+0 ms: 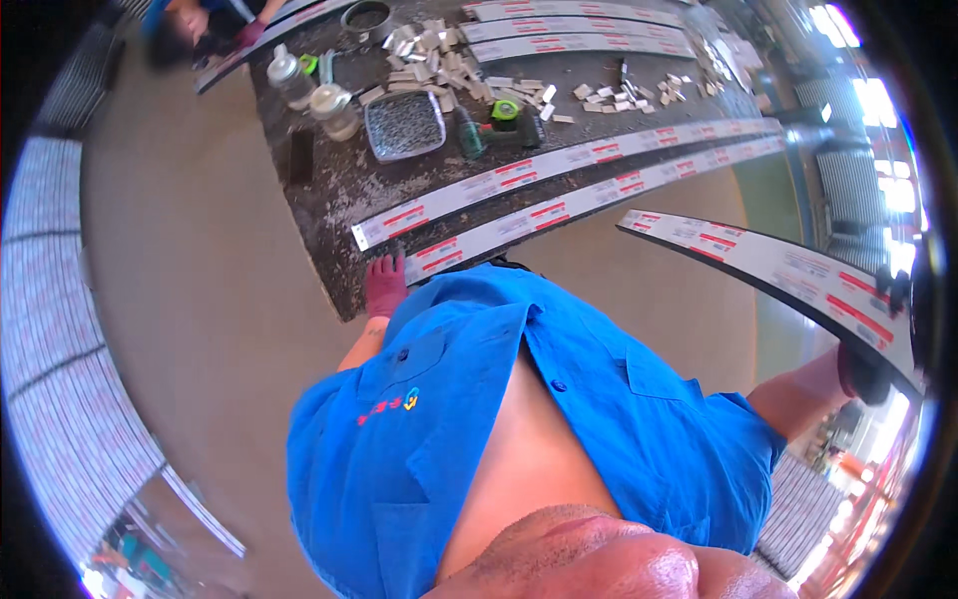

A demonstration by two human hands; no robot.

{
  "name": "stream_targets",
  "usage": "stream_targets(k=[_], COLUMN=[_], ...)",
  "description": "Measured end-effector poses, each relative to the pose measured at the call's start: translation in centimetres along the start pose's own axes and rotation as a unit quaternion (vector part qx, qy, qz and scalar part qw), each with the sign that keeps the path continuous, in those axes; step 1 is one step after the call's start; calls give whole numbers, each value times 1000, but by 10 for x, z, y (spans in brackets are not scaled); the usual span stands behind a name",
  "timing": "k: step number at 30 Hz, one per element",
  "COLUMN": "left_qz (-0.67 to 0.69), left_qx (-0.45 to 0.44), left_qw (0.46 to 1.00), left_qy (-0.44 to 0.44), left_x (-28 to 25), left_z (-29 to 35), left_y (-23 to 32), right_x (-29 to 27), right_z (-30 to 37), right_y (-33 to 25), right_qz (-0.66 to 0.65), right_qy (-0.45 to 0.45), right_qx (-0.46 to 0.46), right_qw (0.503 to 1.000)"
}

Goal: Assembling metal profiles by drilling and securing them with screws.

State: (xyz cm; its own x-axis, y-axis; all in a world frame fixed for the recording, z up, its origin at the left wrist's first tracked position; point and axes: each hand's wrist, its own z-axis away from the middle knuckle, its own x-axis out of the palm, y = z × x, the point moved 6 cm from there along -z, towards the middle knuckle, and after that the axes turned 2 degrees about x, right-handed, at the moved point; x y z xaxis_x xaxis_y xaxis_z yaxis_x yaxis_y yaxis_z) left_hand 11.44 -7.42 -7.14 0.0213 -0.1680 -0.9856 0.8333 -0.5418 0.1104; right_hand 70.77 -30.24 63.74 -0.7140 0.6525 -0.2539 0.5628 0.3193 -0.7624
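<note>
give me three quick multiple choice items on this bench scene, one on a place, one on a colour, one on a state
1. Where does the left hand rest?
A. on the near edge of the bench
B. inside the tray
C. on the floor

2. What colour is the shirt?
A. yellow
B. blue
C. white

3. How is the strip at the right hand?
A. flat on the bench
B. held up off the bench
C. rolled into a coil

Answers: 1 A, the gloved left hand sits at the bench edge by the end of a long strip. 2 B, the shirt is bright blue. 3 B, the right hand grips it near one end and it hangs over the floor, apart from the bench.
</note>
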Motion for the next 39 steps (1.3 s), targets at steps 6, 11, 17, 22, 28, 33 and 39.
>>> stream_targets(k=[6, 11, 17, 22, 28, 33, 39], left_qz=[42, 91, 244, 332, 429, 498, 349], left_qx=[-69, -84, -172, -343, -486, -431, -336], left_qw=[996, 992, 945, 855, 726, 724, 850], left_qy=[-36, -21, 137, 202, 230, 206, 210], left_x=[-56, -59, -48, -28, 1, 34, 29], left_z=[-2, 12, 61, 97, 133, 127, 106], left_y=[9, 4, 1, -10, -24, -28, -24], right_x=[70, 131, 186, 222, 257, 278, 297], right_z=[-31, -45, -60, -66, -76, -84, -89], right_y=[0, 2, -1, -3, -8, -19, -28], right_qz=[48, 90, 106, 107, 108, 115, 122], right_qy=[-77, -131, -182, -213, -246, -267, -280], right_qx=[-20, -36, -57, -71, -84, -91, -97], right_qw=[996, 987, 976, 969, 960, 953, 947])
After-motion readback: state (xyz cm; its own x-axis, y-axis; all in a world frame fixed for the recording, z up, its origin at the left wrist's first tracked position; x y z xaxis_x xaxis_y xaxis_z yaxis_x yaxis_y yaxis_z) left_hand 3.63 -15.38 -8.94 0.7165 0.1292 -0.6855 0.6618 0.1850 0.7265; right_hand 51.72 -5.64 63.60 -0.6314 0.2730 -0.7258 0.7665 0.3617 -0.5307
